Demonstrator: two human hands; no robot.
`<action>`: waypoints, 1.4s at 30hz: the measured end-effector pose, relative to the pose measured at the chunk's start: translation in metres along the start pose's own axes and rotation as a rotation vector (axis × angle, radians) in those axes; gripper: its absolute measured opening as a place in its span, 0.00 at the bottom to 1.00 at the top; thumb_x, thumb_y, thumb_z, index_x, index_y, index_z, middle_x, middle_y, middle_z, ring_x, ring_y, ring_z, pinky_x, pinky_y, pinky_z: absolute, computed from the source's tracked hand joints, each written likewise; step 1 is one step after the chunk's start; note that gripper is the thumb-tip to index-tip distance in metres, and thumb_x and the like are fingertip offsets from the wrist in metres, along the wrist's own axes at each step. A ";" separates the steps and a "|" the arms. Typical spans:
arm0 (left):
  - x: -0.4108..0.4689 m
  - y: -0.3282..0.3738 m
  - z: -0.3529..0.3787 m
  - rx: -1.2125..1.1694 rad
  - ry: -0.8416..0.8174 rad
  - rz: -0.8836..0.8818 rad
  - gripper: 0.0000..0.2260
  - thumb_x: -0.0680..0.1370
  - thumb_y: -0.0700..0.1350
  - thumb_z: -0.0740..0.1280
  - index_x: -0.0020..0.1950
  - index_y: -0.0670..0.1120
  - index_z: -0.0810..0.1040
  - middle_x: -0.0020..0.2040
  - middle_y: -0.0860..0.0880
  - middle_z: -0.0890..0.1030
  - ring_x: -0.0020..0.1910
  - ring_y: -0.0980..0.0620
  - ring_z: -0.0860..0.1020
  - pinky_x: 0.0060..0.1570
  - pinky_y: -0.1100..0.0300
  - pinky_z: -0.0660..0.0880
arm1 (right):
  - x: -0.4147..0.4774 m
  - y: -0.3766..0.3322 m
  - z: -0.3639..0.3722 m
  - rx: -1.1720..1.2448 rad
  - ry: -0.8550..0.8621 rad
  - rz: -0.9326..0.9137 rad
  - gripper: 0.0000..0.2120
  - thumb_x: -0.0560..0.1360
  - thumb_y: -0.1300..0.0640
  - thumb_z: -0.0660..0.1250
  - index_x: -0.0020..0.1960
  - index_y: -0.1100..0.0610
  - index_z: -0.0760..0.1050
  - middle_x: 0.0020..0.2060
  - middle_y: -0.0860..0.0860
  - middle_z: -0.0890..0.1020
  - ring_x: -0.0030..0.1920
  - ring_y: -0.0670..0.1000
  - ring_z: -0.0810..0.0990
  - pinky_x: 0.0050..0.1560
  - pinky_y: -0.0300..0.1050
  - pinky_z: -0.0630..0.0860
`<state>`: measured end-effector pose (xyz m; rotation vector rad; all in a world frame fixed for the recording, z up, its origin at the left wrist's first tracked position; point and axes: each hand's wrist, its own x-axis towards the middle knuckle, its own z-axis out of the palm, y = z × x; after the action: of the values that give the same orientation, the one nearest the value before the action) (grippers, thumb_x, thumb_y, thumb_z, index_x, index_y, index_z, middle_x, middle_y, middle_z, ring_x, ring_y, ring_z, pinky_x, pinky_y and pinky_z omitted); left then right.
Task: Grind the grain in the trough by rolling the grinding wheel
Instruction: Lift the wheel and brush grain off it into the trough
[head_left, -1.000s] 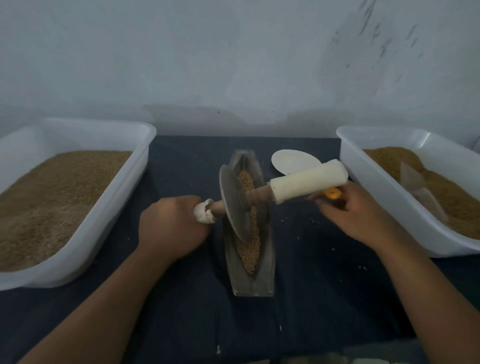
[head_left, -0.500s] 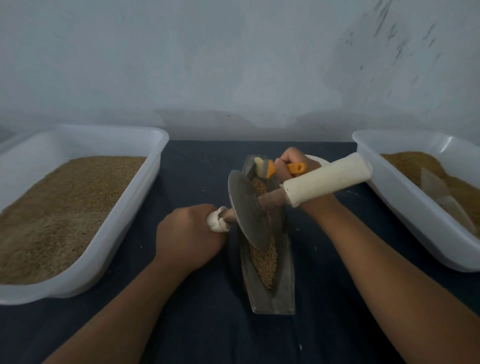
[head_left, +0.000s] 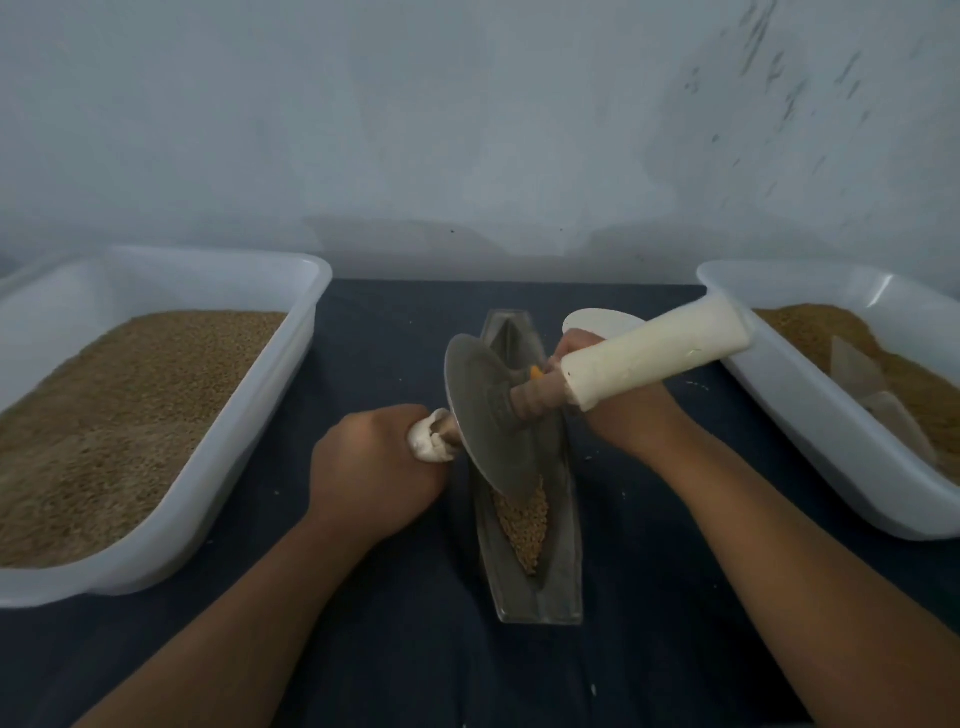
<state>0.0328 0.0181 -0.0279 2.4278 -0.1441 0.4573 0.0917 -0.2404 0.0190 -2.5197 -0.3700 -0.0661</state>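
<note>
One grey metal grinding wheel (head_left: 488, 415) is stood in one narrow metal trough (head_left: 540, 603) over brown grain (head_left: 522, 519) between two grain-filled white plastic tubs (head_left: 291, 353) (head_left: 810, 457), its white-wrapped left axle end (head_left: 428, 441) gripped by the left hand (head_left: 374, 478), while the right hand (head_left: 623, 415) has its fingers hidden behind the white-wrapped right handle (head_left: 654, 358), their state not to be told.

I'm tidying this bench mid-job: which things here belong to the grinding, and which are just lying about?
In use: grinding wheel, trough, grain in it, left handle gripped by the left hand, long white handle, orange-handled tool in the right hand.
Lying about: left tub, right tub with a scoop, white disc by the trough's far end.
</note>
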 end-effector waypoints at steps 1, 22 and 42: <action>0.001 -0.002 0.001 -0.016 0.004 -0.010 0.13 0.73 0.46 0.76 0.33 0.49 0.75 0.30 0.53 0.78 0.32 0.53 0.78 0.34 0.52 0.76 | -0.008 0.003 -0.001 -0.009 0.077 -0.010 0.10 0.80 0.57 0.69 0.43 0.48 0.70 0.37 0.44 0.76 0.36 0.43 0.74 0.38 0.41 0.68; 0.010 -0.003 0.006 -0.079 0.038 -0.198 0.11 0.74 0.56 0.71 0.36 0.53 0.78 0.32 0.55 0.80 0.34 0.57 0.78 0.32 0.59 0.67 | -0.065 -0.031 -0.017 0.317 0.126 -0.155 0.21 0.84 0.41 0.63 0.37 0.50 0.77 0.24 0.53 0.79 0.21 0.52 0.75 0.26 0.38 0.72; 0.010 -0.004 0.006 -0.078 0.034 -0.177 0.10 0.74 0.55 0.73 0.37 0.52 0.78 0.33 0.54 0.80 0.35 0.54 0.79 0.34 0.57 0.70 | -0.058 -0.044 -0.019 0.309 -0.008 -0.170 0.24 0.84 0.40 0.62 0.36 0.52 0.78 0.23 0.54 0.78 0.20 0.50 0.74 0.28 0.35 0.72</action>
<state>0.0446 0.0172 -0.0312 2.3302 0.0656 0.4046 0.0247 -0.2310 0.0512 -2.1814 -0.5530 -0.0596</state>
